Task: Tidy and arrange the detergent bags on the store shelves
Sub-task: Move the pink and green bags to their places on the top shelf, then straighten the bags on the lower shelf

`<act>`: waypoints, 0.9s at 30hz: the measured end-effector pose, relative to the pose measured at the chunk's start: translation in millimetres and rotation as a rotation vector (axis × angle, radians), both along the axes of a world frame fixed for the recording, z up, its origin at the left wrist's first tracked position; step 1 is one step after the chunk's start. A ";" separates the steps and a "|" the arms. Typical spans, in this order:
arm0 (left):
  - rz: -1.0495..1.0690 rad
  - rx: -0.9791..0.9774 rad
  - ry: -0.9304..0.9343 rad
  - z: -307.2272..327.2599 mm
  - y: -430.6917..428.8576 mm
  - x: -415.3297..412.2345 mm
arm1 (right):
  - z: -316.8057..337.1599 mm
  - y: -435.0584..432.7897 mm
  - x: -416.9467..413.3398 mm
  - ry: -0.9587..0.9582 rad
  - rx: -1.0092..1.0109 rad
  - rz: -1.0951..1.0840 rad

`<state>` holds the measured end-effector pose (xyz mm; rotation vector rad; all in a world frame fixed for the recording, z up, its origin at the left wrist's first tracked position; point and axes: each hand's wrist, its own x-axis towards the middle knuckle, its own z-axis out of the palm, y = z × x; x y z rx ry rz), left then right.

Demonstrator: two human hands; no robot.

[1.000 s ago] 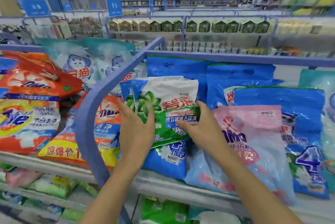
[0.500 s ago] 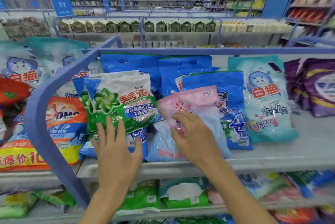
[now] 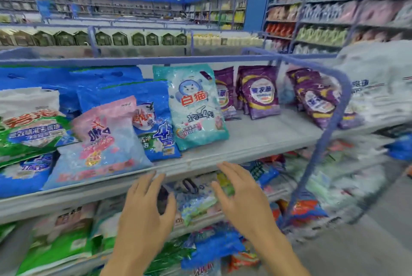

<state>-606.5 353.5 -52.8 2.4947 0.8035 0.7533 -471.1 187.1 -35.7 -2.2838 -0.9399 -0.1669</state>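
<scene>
Teal plastic marks the middle of the shelf (image 3: pixel 267 135): the teal bag (image 3: pixel 196 106) leans back with its long axis running upward, top edge toward the rear. Its face reads 白猫 under a cat drawing, with "1勺=4勺" lower down.

Just left of the teal bag, a blue bag (image 3: pixel 156 124) with a large "4" leans the same way. Further left, the pink bag (image 3: pixel 104 137) lies propped against it, top rearward, its lettering too blurred to read. Beyond that sits a green-and-white bag (image 3: pixel 31 128). Right of the teal bag, purple bags (image 3: pixel 260 92) stand upright in small groups, their labels too soft to read.

Below the teal bag, both hands hover before the shelf's front edge, touching nothing. The left hand (image 3: pixel 145 215) has its grip spread apart, and so does the right hand (image 3: pixel 243 199). Half a second ago the left hand lay by the green-and-white bag and the right pressed the pink one; both are now off the bags.
</scene>
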 end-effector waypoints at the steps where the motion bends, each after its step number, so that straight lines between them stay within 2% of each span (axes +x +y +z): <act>1: -0.040 0.001 0.005 -2.8 -16.4 10.3 | -2.9 -20.2 4.8 0.008 0.004 -0.035; 11: -0.402 -0.054 0.063 0.5 -175.8 111.4 | -9.1 -199.5 53.8 0.102 0.008 -0.288; 20: -0.502 -0.059 0.083 -5.4 -255.3 223.7 | -16.1 -286.0 146.7 0.172 0.026 -0.418; 27: -0.574 -0.069 0.049 -1.0 -316.7 350.0 | -9.5 -344.8 257.0 0.182 -0.074 -0.478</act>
